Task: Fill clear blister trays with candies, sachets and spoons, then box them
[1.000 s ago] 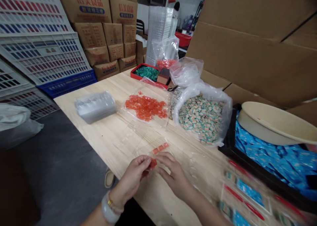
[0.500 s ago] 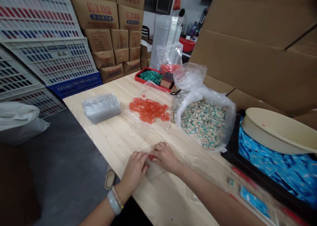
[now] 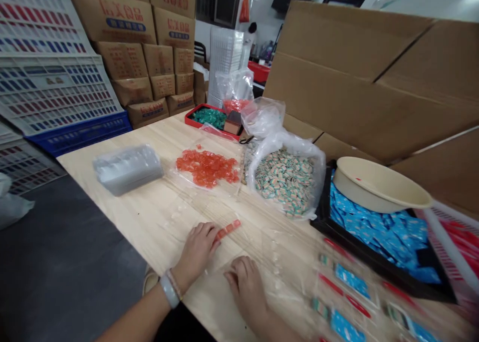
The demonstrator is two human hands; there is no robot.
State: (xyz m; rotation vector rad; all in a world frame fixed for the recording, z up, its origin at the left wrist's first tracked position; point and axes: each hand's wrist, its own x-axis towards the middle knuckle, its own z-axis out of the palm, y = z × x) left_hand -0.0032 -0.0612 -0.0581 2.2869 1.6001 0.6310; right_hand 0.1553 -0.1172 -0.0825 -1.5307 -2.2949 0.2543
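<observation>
one pale counter (image 3: 149, 217) is carrying a red strip (image 3: 229, 228) pointing lengthwise toward two o'clock; the nearer left hand (image 3: 200, 247) is covering its eight-o'clock end, grip hidden; toward five o'clock, the right hand (image 3: 247, 284) is curling loosely, hold unclear.

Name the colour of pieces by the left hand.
The pieces are orange-red, clearest in the head view.

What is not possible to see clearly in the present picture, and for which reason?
Head view:
Near end of the orange-red strip: covered by the left hand.
What the right hand may hold: its own back hides it.
Packs at lower right: blurred, some cut by the bottom edge.
Blue packets: partly covered by the beige basin.
</observation>
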